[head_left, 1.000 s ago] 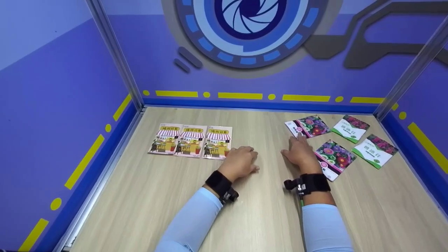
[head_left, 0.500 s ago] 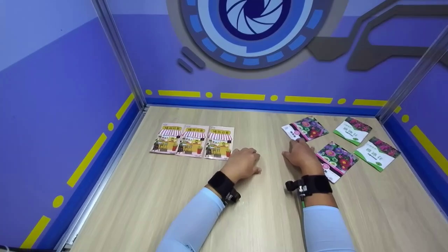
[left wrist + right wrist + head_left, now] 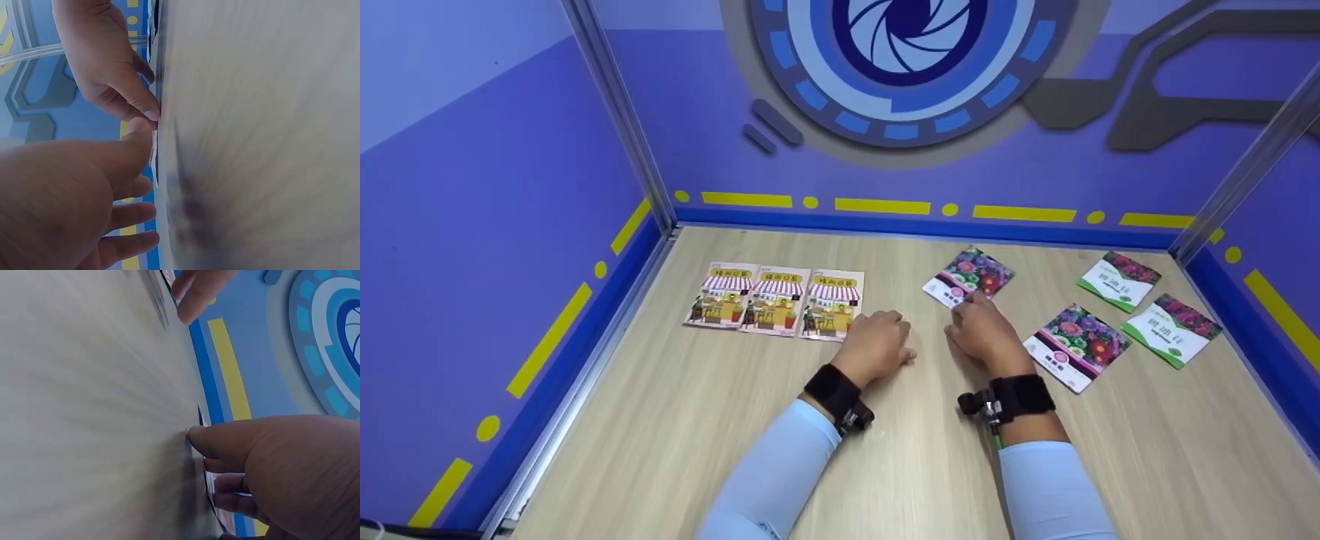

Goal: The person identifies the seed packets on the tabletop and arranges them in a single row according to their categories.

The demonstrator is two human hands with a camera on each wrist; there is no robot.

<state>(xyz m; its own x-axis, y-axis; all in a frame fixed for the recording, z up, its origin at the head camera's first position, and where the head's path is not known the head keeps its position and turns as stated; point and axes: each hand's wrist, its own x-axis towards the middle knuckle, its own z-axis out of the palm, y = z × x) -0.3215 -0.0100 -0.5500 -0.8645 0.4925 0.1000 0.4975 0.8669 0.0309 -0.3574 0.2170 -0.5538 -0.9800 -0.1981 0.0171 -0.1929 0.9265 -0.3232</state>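
Note:
My right hand (image 3: pixel 984 331) pinches the near edge of a flower seed packet (image 3: pixel 981 271) printed with purple and red blooms, at the table's back middle. In the right wrist view the thumb (image 3: pixel 216 441) is down at that packet's edge. A matching flower packet (image 3: pixel 1084 337) lies right of this hand. My left hand (image 3: pixel 876 349) rests on the table with relaxed fingers, holding nothing. Its fingertips are close to the rightmost of three pink packets (image 3: pixel 831 306) with a striped-awning shop picture, lined up in a row.
Two white-and-green flower packets (image 3: pixel 1119 282) lie at the back right, one nearer than the other. Purple-blue panels (image 3: pixel 885 176) enclose the wooden table (image 3: pixel 915 465) at the back and sides, with metal posts (image 3: pixel 622 112) at the corners.
My right hand has slid the flower packet leftward, away from the other flower packets, and it has turned slightly. My left hand has stayed about where it was.

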